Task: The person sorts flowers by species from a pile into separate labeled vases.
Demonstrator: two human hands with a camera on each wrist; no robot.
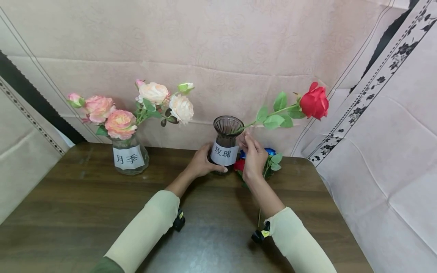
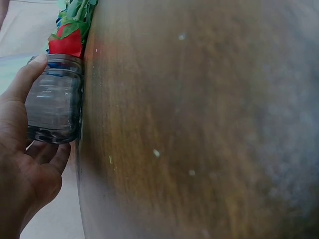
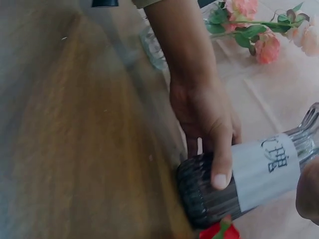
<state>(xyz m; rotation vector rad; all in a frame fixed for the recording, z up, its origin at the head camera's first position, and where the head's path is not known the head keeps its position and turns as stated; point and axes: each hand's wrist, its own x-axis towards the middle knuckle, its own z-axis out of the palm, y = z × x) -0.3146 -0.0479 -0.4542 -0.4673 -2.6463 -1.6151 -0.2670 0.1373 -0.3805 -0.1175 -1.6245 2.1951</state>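
A dark ribbed glass vase [image 1: 228,125] with a white paper label [image 1: 223,153] stands near the table's back edge. My left hand [image 1: 206,161] grips its lower part from the left, thumb across the front; the left wrist view shows the fingers behind the glass. A red rose [image 1: 315,101] leans far right out of the vase, its leafy stem [image 1: 286,108] coming from the mouth. My right hand [image 1: 255,157] is beside the vase's neck, just under that stem, fingers bent. Whether those fingers pinch or touch anything is hidden. The right wrist view shows only part of this hand.
Behind my right hand, a blue flower [image 1: 270,151], another red rose [image 1: 239,165] and green leaves [image 1: 275,163] lie on the wooden table [image 1: 164,220]. A clear labelled vase [image 1: 145,159] at left holds pink flowers [image 1: 121,124] and cream ones [image 1: 181,109]. Pale cloth [image 1: 205,91] hangs behind.
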